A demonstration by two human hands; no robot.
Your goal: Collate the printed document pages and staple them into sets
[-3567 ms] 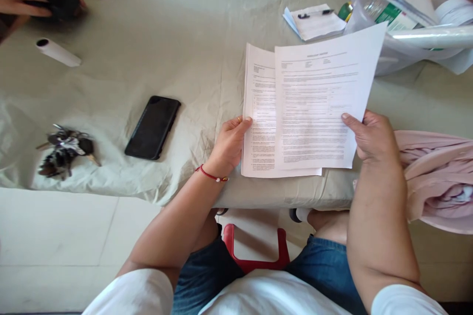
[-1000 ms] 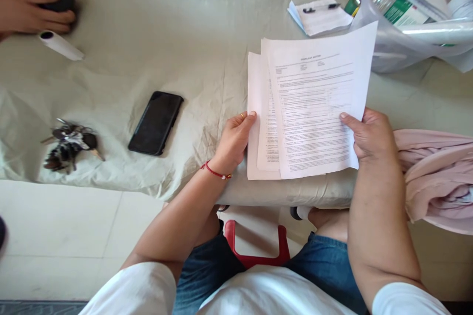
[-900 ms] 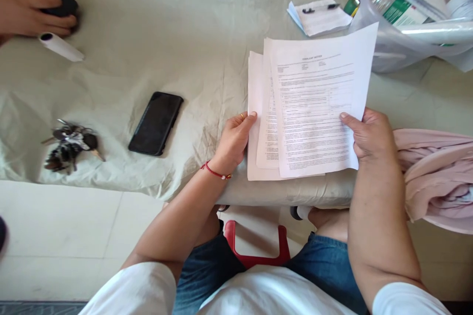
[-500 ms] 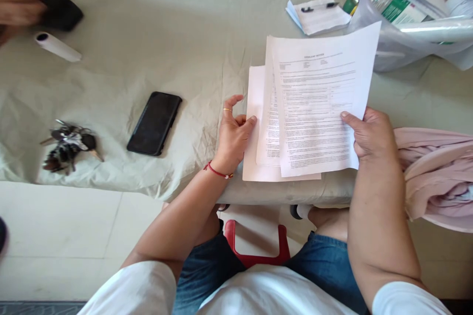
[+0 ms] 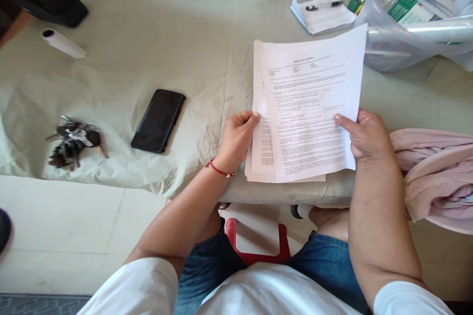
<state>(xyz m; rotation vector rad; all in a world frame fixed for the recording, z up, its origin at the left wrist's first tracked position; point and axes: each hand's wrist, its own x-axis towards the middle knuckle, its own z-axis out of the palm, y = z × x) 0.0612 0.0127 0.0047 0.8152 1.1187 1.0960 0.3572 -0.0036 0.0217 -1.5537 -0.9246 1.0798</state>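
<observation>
Your left hand (image 5: 236, 139) and right hand (image 5: 365, 137) pinch printed sheets (image 5: 308, 108) at side edges; loose stack could fan, slip off table edge (image 5: 281, 192)

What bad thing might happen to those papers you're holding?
The papers are fanned out unevenly between the left hand and right hand, pinched only at the side edges, so a sheet might slip loose. Their lower edge sits at the table edge, so a dropped page would likely fall to the floor. The top right corner is close to the plastic tub and might catch or crease there.
</observation>
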